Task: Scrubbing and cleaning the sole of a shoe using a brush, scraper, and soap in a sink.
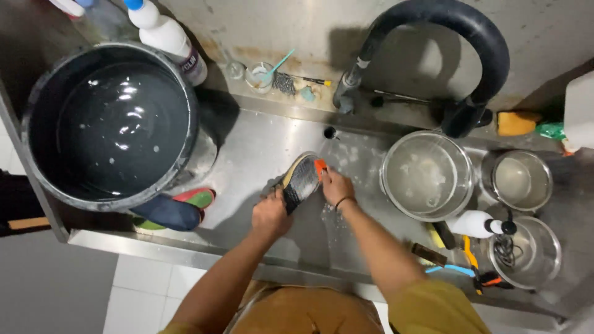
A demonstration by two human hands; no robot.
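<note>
My left hand [271,213] grips a shoe [301,180] turned sole-up over the steel sink [260,148]; the sole is dark grey with a tan rim and looks soapy. My right hand [336,186] holds a small orange brush [320,167] against the toe end of the sole. A thin dark band sits on my right wrist. Foam and water lie on the steel just under the shoe.
A large dark bucket of water [111,124] stands at left, with another shoe [176,209] beneath its edge. Steel bowls [427,176] [516,179] [526,250], a white spray bottle [473,224] and brushes crowd the right. A black hose tap [445,37] arches behind.
</note>
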